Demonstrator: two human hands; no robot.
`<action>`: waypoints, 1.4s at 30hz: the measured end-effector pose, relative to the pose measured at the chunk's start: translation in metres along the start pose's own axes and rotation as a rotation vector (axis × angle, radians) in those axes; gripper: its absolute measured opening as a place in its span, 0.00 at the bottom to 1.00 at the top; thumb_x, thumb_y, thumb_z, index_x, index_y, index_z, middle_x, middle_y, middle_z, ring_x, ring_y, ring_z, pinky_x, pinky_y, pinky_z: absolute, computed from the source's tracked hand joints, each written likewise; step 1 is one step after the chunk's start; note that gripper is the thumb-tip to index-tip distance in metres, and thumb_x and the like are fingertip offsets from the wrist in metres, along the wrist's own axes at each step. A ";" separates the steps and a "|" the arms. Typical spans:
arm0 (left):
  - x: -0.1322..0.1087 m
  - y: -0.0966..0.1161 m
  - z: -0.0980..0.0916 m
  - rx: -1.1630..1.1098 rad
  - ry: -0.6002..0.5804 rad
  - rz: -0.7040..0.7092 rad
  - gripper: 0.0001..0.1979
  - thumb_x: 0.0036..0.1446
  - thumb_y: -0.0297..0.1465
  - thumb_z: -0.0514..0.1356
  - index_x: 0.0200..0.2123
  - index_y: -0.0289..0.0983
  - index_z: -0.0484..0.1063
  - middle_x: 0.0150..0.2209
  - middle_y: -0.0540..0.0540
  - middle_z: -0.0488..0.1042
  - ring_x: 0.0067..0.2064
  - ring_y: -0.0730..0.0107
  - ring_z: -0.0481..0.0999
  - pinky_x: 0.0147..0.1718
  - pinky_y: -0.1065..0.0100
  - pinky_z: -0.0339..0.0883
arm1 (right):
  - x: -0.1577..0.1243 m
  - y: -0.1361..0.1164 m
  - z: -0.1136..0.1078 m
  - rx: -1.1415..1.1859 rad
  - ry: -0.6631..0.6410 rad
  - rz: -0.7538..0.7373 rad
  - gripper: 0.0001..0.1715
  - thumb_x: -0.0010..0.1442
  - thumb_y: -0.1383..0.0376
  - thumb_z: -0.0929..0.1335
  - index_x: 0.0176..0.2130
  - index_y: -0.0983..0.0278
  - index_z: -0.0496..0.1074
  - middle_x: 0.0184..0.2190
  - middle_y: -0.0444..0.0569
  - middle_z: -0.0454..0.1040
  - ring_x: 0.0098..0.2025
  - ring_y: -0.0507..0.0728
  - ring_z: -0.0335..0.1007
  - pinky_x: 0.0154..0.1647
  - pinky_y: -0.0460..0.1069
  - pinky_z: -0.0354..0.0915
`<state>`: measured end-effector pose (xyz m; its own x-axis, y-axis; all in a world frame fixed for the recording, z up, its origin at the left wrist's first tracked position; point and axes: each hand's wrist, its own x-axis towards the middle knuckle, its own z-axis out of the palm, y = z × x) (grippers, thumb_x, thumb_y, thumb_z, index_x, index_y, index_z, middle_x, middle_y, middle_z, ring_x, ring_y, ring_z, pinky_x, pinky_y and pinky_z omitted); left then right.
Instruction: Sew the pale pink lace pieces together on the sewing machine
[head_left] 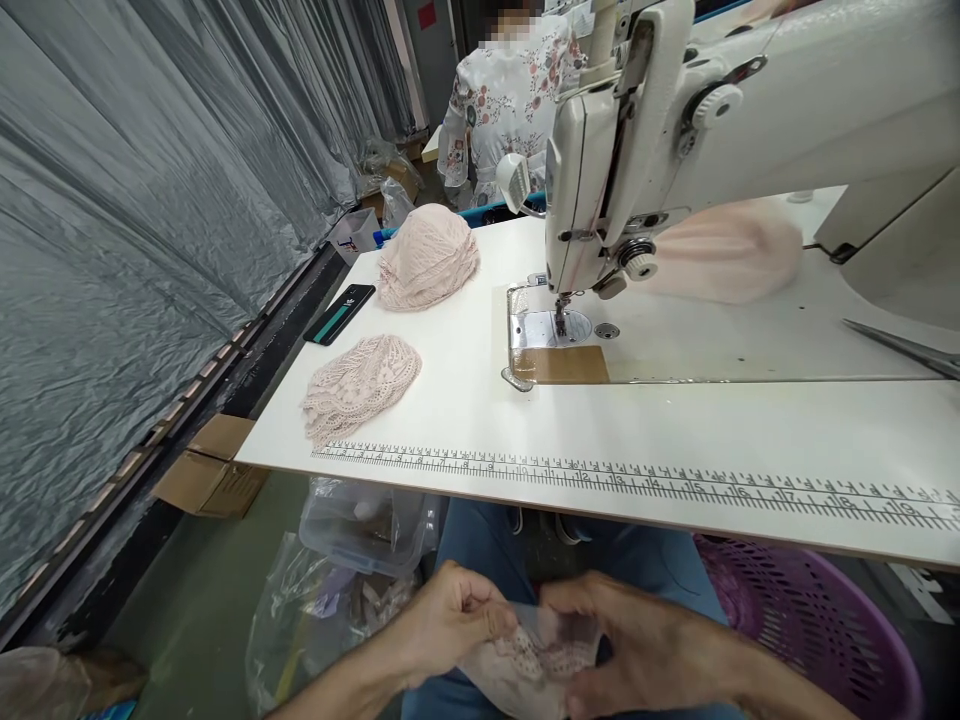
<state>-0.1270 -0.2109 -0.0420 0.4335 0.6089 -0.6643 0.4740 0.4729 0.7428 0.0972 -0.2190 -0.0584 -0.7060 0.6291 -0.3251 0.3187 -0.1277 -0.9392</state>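
Note:
Over my lap, below the table's front edge, both hands hold a pale pink lace piece with a sheer part. My left hand pinches its upper left edge between thumb and fingers. On the other side my right hand grips it, thumb near the top and fingers around the right side. Above them on the table stands a white sewing machine, its needle and presser foot over the metal plate. A flat pink lace piece lies at the table's left, with a rounded pink lace pile behind it.
A black phone-like slab lies at the table's left edge. Scissors and smooth pink fabric are at the right. A ruler strip lines the front edge. Below are a purple basket and a clear bin. Another person sits ahead.

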 end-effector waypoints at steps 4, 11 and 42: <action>-0.001 0.000 0.001 -0.038 0.023 -0.024 0.33 0.34 0.57 0.68 0.22 0.28 0.78 0.15 0.54 0.60 0.20 0.82 0.52 0.19 0.76 0.45 | 0.007 0.000 0.009 0.009 0.047 0.028 0.04 0.43 0.71 0.69 0.25 0.65 0.71 0.21 0.37 0.60 0.26 0.49 0.56 0.24 0.43 0.51; -0.004 -0.005 -0.006 -0.079 -0.185 -0.067 0.25 0.30 0.46 0.74 0.29 0.32 0.81 0.26 0.45 0.77 0.27 0.71 0.72 0.33 0.70 0.68 | 0.006 0.009 -0.001 0.165 -0.091 -0.022 0.09 0.49 0.65 0.69 0.32 0.66 0.78 0.23 0.41 0.67 0.28 0.50 0.62 0.29 0.44 0.59; -0.002 -0.006 -0.010 -0.184 -0.198 -0.131 0.24 0.33 0.46 0.73 0.30 0.35 0.82 0.24 0.44 0.77 0.24 0.78 0.67 0.25 0.78 0.60 | -0.002 0.014 -0.016 0.227 -0.178 0.006 0.20 0.53 0.54 0.70 0.35 0.69 0.79 0.27 0.47 0.73 0.30 0.52 0.68 0.33 0.46 0.62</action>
<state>-0.1382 -0.2089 -0.0441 0.5271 0.4079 -0.7456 0.3963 0.6581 0.6402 0.1134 -0.2097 -0.0686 -0.8110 0.4861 -0.3257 0.1872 -0.3119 -0.9315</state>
